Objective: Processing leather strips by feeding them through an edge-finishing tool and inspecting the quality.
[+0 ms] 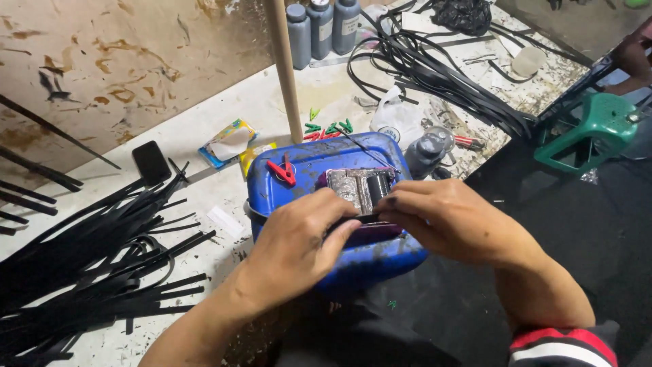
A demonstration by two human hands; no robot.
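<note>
Off beyond the left hand (299,248) lies a heap of black strips (88,272). That hand curls shut on a dark strap piece (360,219) atop the blue container (319,170); the right hand (441,221) pinches its other end. Red clip (282,172) sits just above. Work looks mid-way, piece not yet released.
</note>
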